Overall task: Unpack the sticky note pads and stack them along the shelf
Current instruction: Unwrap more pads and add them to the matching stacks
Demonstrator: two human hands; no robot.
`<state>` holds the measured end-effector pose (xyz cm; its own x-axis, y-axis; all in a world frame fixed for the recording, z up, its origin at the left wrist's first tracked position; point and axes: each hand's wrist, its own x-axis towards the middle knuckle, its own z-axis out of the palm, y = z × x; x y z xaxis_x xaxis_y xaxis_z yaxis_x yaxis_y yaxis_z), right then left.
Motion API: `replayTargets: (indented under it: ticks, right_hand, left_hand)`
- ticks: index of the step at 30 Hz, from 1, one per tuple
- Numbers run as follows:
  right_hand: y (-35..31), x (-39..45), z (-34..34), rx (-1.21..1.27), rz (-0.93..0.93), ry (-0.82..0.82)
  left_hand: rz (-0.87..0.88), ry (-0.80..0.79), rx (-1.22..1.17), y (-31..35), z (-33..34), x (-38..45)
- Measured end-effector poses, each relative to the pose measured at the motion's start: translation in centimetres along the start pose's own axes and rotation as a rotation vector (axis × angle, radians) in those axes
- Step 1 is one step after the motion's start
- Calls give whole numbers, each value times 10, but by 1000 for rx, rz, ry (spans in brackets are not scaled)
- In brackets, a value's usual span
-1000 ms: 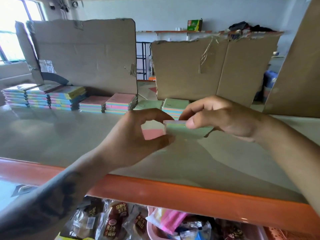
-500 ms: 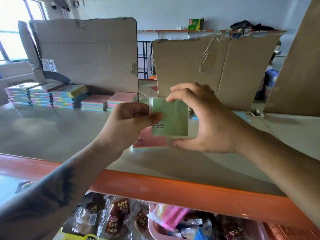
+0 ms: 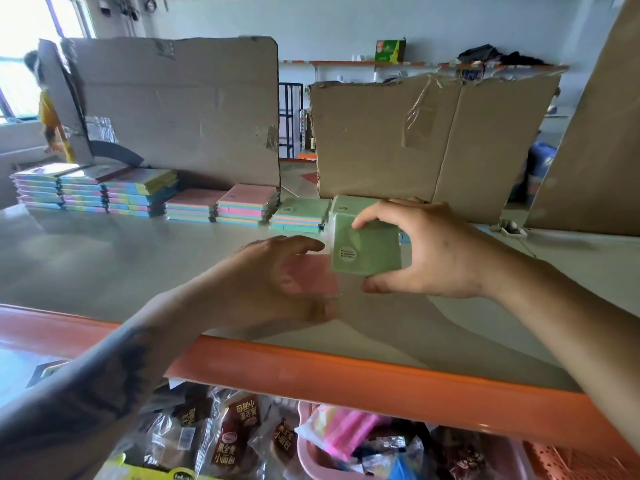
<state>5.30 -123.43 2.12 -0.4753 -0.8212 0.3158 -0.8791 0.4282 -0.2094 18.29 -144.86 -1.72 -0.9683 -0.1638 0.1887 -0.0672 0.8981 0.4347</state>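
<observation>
My right hand [image 3: 426,251] grips a green sticky note pad [image 3: 367,251] by its top and bottom edges, tilted up above the grey shelf [image 3: 104,265]. Just left of it, my blurred left hand [image 3: 270,282] has thumb and fingers curled around what looks like a clear wrapper [image 3: 332,289]. A pink pad [image 3: 310,277] lying on the shelf shows hazily between those fingers. Along the back stand stacks of pads: striped ones [image 3: 83,192] at the left, pink-topped ones [image 3: 246,206] in the middle, green-topped ones [image 3: 301,216] just behind my hands.
Cardboard panels [image 3: 180,109] [image 3: 426,140] stand upright behind the stacks, and another [image 3: 588,150] leans at the right. The shelf has an orange front rail [image 3: 346,372]. Below it lie packaged snacks [image 3: 235,438] and a pink basket [image 3: 311,455].
My left hand has come off the green pad's left edge and moved down-left, apparently with the wrapper. My right hand keeps the green pad, now a little to the right.
</observation>
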Motion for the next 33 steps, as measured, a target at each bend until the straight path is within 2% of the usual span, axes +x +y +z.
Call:
replayTargets:
  ticks: [10, 16, 21, 24, 33]
  right_hand:
    - [2, 2, 14, 19, -9, -76]
    - [-2, 9, 19, 19, -43, -58]
    - [-6, 52, 11, 51, -15, 21]
    - [-4, 91, 17, -12, 10, 40]
    - [3, 151, 42, -103, 85, -80]
  left_hand:
    - [-4, -30, 33, -21, -12, -3]
    - [4, -53, 9, -44, -16, -12]
    - [-19, -70, 65, -55, -21, -15]
    - [-8, -55, 46, -58, -21, -17]
    - [-35, -54, 85, -59, -20, -16]
